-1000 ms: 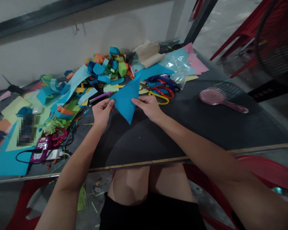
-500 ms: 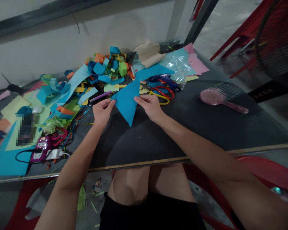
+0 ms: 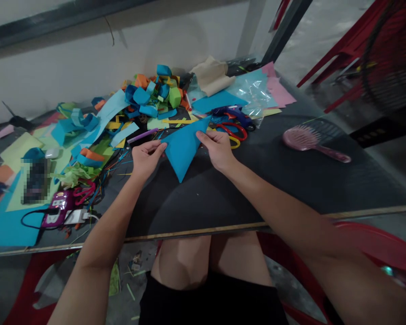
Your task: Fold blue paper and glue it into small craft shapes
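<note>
A piece of blue paper [image 3: 183, 149] is held up over the dark table, with one pointed corner hanging down and another rising to the upper right. My left hand [image 3: 147, 156] pinches its left corner between thumb and fingers. On the opposite side, my right hand [image 3: 218, 147] grips the paper's right edge, thumb on the near face. Just behind my right hand lie scissors with red handles [image 3: 238, 131] and a second pair with yellow handles [image 3: 236, 143], partly hidden. A purple stick-like tool [image 3: 145, 135] rests beyond my left hand.
Blue, green and orange paper pieces [image 3: 149, 97] are heaped at the back. A pink hairbrush [image 3: 301, 137] lies at right. A purple power strip [image 3: 58, 208] with cords sits near the left front edge. Clear plastic [image 3: 255, 95] covers sheets behind. A fan [image 3: 392, 67] stands at far right.
The blue paper has turned, its upper corner swinging right and down and its lower tip shifting slightly left. My right hand has moved a little to the right; both hands keep their hold.
</note>
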Demonstrator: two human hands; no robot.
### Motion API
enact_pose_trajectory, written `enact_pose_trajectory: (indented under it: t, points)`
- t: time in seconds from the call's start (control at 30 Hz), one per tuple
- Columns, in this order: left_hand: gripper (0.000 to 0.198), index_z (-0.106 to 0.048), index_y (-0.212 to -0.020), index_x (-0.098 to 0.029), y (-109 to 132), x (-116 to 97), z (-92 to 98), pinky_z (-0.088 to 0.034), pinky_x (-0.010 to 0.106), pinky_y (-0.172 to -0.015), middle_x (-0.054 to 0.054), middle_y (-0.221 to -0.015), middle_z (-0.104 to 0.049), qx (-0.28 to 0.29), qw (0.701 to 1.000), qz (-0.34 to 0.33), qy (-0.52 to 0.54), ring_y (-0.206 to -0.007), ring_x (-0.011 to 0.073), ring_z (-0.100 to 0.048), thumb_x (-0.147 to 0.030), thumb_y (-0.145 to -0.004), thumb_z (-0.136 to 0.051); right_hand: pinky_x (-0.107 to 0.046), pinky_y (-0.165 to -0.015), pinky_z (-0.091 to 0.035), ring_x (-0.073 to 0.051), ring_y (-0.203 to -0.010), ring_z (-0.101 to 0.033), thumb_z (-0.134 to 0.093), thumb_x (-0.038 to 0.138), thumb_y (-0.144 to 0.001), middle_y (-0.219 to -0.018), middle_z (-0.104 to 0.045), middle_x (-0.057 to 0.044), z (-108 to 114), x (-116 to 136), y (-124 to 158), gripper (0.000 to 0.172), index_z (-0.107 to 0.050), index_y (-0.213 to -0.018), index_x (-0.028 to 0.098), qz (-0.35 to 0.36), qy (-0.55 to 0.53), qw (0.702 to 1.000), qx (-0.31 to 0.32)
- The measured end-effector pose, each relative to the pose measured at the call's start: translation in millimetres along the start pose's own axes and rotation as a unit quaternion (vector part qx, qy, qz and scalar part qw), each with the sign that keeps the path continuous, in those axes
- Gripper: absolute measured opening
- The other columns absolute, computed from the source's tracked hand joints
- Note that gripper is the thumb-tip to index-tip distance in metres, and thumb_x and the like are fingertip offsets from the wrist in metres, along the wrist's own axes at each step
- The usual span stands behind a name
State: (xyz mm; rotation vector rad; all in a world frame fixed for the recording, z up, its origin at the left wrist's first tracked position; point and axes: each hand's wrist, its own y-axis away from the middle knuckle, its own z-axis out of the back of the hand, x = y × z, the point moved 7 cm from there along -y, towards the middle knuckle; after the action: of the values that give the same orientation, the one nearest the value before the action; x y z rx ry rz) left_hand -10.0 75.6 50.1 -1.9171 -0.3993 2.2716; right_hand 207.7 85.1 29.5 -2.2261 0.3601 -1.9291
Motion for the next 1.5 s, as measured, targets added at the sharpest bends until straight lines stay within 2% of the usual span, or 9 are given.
enact_pose_trajectory:
  t: [0.17, 0.3, 0.43, 0.6, 0.8, 0.93, 1.1, 1.33, 1.5]
  points:
    - [0.028, -0.076, -0.072, -0.016, -0.5, -0.6, 1.0, -0.054, 0.025, -0.053, 0.002, -0.061, -0.068, -0.001, 1.000, -0.003, -0.003, -0.051, 0.0119, -0.061, -0.043, -0.068, -0.082, -0.028, -0.053, -0.035, -0.009, -0.051, -0.033, -0.071, 0.067, -0.072, -0.053, -0.035, 0.004, 1.1, 2.2, -0.2, 0.054, -0.050, -0.052, 0.021, -0.003, -0.019, 1.000, -0.001]
    - [0.029, -0.076, -0.071, -0.017, -1.2, -1.1, -0.8, -0.054, 0.026, -0.052, 0.003, -0.060, -0.068, 0.012, 1.000, -0.008, -0.007, -0.049, 0.0122, -0.060, -0.044, -0.067, -0.082, -0.028, -0.051, -0.033, -0.009, -0.050, -0.031, -0.074, 0.063, -0.071, -0.050, -0.030, 0.005, 3.8, 8.3, -0.2, 0.058, -0.042, -0.047, 0.021, 0.008, -0.020, 1.000, -0.019]
    - [0.030, -0.075, -0.071, -0.016, -0.6, -2.3, -1.6, -0.054, 0.026, -0.051, 0.003, -0.057, -0.067, 0.016, 1.000, -0.006, -0.008, -0.048, 0.0125, -0.060, -0.045, -0.067, -0.082, -0.029, -0.051, -0.037, -0.010, -0.050, -0.035, -0.072, 0.070, -0.067, -0.052, -0.035, 0.004, 5.7, 11.6, -0.6, 0.058, -0.046, -0.050, 0.022, -0.003, -0.018, 0.999, -0.038]
    - [0.025, -0.075, -0.071, -0.016, -0.2, -1.5, -3.0, -0.052, 0.025, -0.052, 0.001, -0.056, -0.066, 0.027, 1.000, 0.002, -0.006, -0.048, 0.0117, -0.060, -0.040, -0.068, -0.081, -0.029, -0.050, -0.038, -0.009, -0.048, -0.035, -0.073, 0.069, -0.069, -0.049, -0.033, 0.004, 10.7, 11.4, -2.5, 0.061, -0.042, -0.047, 0.022, 0.006, -0.007, 0.998, -0.058]
    - [0.022, -0.075, -0.069, -0.016, -1.5, -1.2, -1.7, -0.051, 0.025, -0.051, 0.001, -0.055, -0.066, 0.025, 1.000, -0.002, -0.010, -0.048, 0.0117, -0.060, -0.038, -0.069, -0.081, -0.028, -0.049, -0.041, -0.010, -0.050, -0.044, -0.078, 0.065, -0.064, -0.053, -0.045, 0.003, 15.7, 8.1, -5.1, 0.048, -0.058, -0.054, 0.022, -0.004, -0.038, 0.996, -0.077]
    - [0.022, -0.074, -0.069, -0.016, -1.8, -1.1, -2.2, -0.051, 0.024, -0.052, 0.001, -0.056, -0.067, 0.034, 0.999, 0.000, -0.003, -0.048, 0.0106, -0.060, -0.037, -0.069, -0.080, -0.027, -0.048, -0.042, -0.009, -0.048, -0.044, -0.080, 0.061, -0.063, -0.052, -0.046, 0.004, 17.8, 10.3, -5.3, 0.045, -0.061, -0.054, 0.022, -0.002, -0.046, 0.995, -0.090]
    - [0.023, -0.074, -0.068, -0.015, -2.8, -0.6, -1.0, -0.050, 0.024, -0.050, 0.001, -0.055, -0.065, 0.033, 0.999, 0.000, -0.007, -0.047, 0.0105, -0.058, -0.037, -0.068, -0.081, -0.028, -0.050, -0.044, -0.010, -0.050, -0.050, -0.084, 0.054, -0.063, -0.057, -0.056, 0.003, 20.2, 5.7, -7.4, 0.035, -0.068, -0.062, 0.023, -0.016, -0.069, 0.993, -0.092]
    - [0.026, -0.072, -0.068, -0.015, -3.0, 0.1, -1.0, -0.050, 0.025, -0.051, 0.001, -0.057, -0.066, 0.031, 0.999, 0.010, -0.004, -0.047, 0.0107, -0.058, -0.039, -0.066, -0.082, -0.027, -0.050, -0.045, -0.009, -0.049, -0.049, -0.084, 0.057, -0.059, -0.055, -0.056, 0.004, 23.4, 2.9, -9.7, 0.038, -0.069, -0.064, 0.023, -0.021, -0.070, 0.992, -0.104]
    - [0.029, -0.072, -0.069, -0.014, -3.3, -0.3, -0.2, -0.049, 0.024, -0.050, 0.001, -0.057, -0.067, 0.031, 0.999, 0.016, -0.007, -0.047, 0.0104, -0.058, -0.041, -0.065, -0.082, -0.026, -0.050, -0.046, -0.009, -0.049, -0.049, -0.084, 0.057, -0.061, -0.053, -0.053, 0.005, 23.1, 6.5, -10.8, 0.038, -0.067, -0.062, 0.022, -0.001, -0.062, 0.994, -0.088]
